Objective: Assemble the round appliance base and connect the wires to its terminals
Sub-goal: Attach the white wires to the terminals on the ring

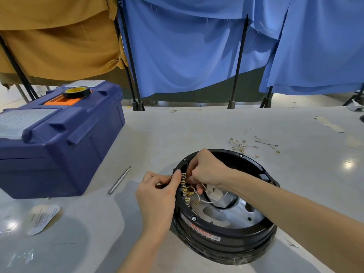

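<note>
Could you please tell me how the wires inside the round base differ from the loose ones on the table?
The inside wires of the base are white, looped beside the gold terminals, and pinched in the right hand; the loose wires lie untouched, spread on the table behind. Both end in small gold connectors.

Tape roll (76,92) on toolbox (59,150), left of round base (226,239); seemingly wires (244,145) behind base.

Base label (204,232) and paper leaflet (44,218): print illegible.
</note>
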A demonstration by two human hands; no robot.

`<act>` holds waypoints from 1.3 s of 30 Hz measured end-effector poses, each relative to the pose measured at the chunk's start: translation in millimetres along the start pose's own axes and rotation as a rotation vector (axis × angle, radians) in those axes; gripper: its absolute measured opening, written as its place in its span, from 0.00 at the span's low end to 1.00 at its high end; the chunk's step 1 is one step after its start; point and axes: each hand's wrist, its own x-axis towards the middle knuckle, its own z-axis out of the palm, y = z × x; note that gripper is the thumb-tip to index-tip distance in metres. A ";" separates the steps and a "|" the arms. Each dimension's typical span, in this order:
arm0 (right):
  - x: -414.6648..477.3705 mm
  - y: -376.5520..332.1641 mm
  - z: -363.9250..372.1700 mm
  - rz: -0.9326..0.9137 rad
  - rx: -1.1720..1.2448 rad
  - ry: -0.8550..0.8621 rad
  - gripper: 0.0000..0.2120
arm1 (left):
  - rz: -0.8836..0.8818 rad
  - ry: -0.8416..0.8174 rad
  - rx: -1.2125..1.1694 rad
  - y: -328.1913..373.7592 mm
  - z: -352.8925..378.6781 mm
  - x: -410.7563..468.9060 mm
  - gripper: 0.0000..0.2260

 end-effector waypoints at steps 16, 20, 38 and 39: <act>-32.3 1.8 -16.0 -0.365 -0.358 0.023 0.04 | 0.030 -0.052 0.226 7.4 -17.7 -0.9 0.12; -27.5 1.2 -5.4 -0.339 -0.400 -0.013 0.02 | 0.096 -0.007 0.278 9.9 -19.0 -5.3 0.12; -11.8 6.8 -15.0 -0.388 -0.403 -0.080 0.04 | 0.118 0.073 0.254 2.8 -16.0 -11.5 0.14; -11.0 6.3 -15.9 -0.391 -0.415 -0.091 0.03 | 0.120 0.072 0.253 2.6 -15.5 -11.5 0.14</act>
